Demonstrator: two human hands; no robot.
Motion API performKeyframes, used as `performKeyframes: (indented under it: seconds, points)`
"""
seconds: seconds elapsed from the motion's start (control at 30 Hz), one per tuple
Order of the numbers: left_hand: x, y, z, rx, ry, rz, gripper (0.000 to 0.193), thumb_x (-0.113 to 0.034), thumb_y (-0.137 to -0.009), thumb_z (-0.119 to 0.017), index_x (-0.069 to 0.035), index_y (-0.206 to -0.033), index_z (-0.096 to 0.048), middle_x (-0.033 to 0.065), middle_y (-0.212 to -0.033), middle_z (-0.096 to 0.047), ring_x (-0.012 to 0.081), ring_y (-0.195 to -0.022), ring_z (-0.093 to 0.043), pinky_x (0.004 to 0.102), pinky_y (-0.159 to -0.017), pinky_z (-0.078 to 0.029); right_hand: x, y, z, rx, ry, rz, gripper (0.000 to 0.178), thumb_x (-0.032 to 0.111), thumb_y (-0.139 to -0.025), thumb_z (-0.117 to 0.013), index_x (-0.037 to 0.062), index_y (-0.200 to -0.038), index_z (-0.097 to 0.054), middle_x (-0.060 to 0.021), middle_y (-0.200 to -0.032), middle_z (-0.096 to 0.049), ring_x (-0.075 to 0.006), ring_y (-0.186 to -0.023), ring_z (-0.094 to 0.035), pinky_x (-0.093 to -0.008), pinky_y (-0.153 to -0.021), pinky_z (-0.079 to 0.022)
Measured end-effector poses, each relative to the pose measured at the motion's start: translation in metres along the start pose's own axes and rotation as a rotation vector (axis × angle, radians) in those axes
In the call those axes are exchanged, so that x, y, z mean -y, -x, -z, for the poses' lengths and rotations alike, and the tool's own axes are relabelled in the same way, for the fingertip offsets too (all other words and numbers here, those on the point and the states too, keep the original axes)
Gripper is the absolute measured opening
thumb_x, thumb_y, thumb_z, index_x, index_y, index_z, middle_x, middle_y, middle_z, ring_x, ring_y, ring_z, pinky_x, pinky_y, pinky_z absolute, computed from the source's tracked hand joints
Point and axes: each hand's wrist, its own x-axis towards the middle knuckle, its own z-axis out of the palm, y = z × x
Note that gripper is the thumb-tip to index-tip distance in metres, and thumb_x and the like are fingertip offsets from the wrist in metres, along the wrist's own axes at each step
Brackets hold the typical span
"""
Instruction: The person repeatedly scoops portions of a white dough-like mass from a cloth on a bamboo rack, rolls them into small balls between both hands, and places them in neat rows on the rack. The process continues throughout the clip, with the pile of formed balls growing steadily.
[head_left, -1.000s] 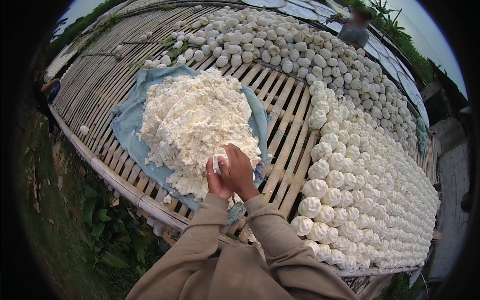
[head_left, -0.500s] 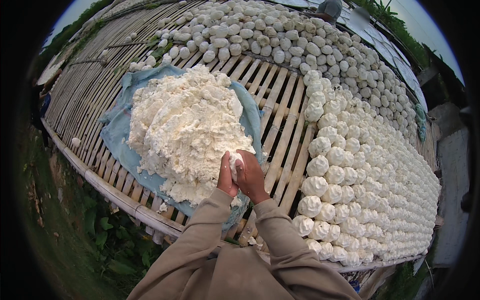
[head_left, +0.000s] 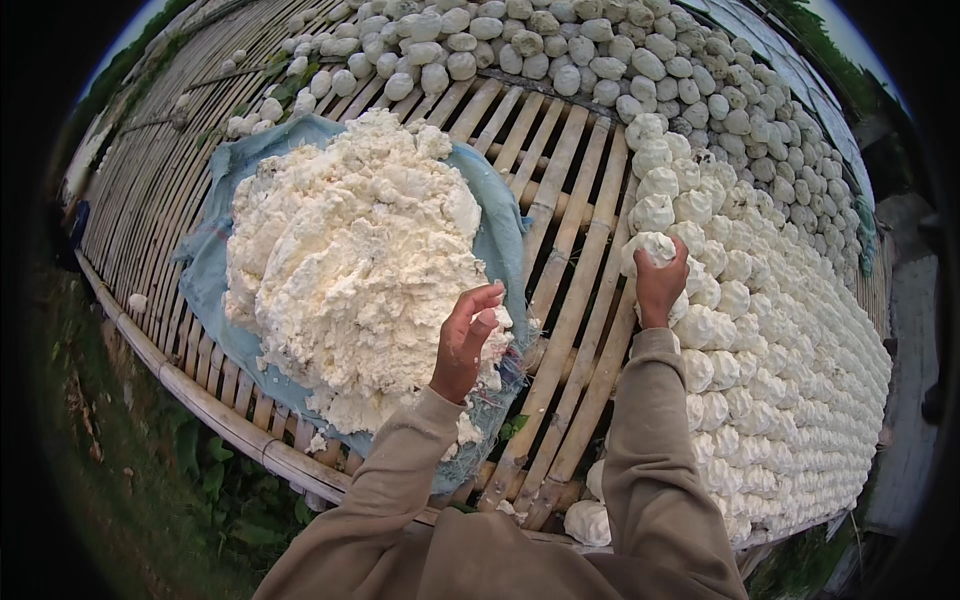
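Observation:
My right hand (head_left: 661, 288) grips a moist white lump (head_left: 648, 246) at the left edge of the closely packed rows of similar lumps (head_left: 768, 372). Thumb and fingers wrap its near side; whether it rests on the slats or its neighbours I cannot tell. My left hand (head_left: 464, 345) hovers at the right edge of a big crumbly off-white mound (head_left: 345, 265), thumb and fingers apart and holding nothing. The mound's material looks like wet, mashed pulp. Beneath it spreads a light blue sheet (head_left: 497, 210), its margin showing around the heap.
Bamboo slats (head_left: 572, 270) with gaps form the platform, edged by a thick pole (head_left: 215, 402) at the near left. Drier, greyish-white lumps (head_left: 640, 65) pile up along the back. A single lump (head_left: 587, 522) sits by the front edge. Green plants (head_left: 215, 450) grow below.
Both hands were pressed together around a white lump at the mound's edge. My right hand has carried it right to the rows, while my left hand has let go and stayed by the mound.

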Motion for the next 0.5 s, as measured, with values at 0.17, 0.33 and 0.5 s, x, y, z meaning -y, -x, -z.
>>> performKeyframes:
  seconds: [0.17,0.33,0.5]
  points:
    - [-0.009,0.034,0.047,-0.283,-0.221,-0.217,0.047,-0.034,-0.104,-0.066,0.0,-0.136,-0.063,0.0151,-0.139,-0.06,0.0252,-0.129,-0.058,0.0404,-0.104,-0.05,-0.032,-0.061,-0.033,0.289,0.279,-0.02,0.08,0.03,-0.078,-0.089,0.0108,-0.145,-0.05,-0.0298,-0.133,-0.058,-0.0471,-0.123,-0.06,-0.0516,-0.103,-0.051]
    - [-0.038,0.053,0.104,-0.729,-0.831,-0.542,0.046,-0.029,-0.104,-0.063,0.003,-0.137,-0.062,0.0208,-0.142,-0.058,0.0369,-0.136,-0.055,0.0492,-0.116,-0.042,0.059,0.02,-0.043,0.188,0.708,0.189,0.091,0.034,-0.088,-0.081,-0.0016,-0.156,-0.032,-0.0356,-0.156,-0.034,-0.052,-0.138,-0.045,-0.0616,-0.106,-0.047]
    - [-0.043,0.0,0.149,-0.775,-0.983,-0.384,0.045,-0.023,-0.107,-0.055,0.005,-0.143,-0.058,0.026,-0.15,-0.053,0.0429,-0.145,-0.046,0.0495,-0.122,-0.037,0.208,0.161,-0.114,0.841,-0.402,0.793,0.046,0.036,-0.106,-0.063,0.0126,-0.145,-0.061,-0.0195,-0.149,-0.058,-0.0402,-0.139,-0.055,-0.046,-0.113,-0.047]
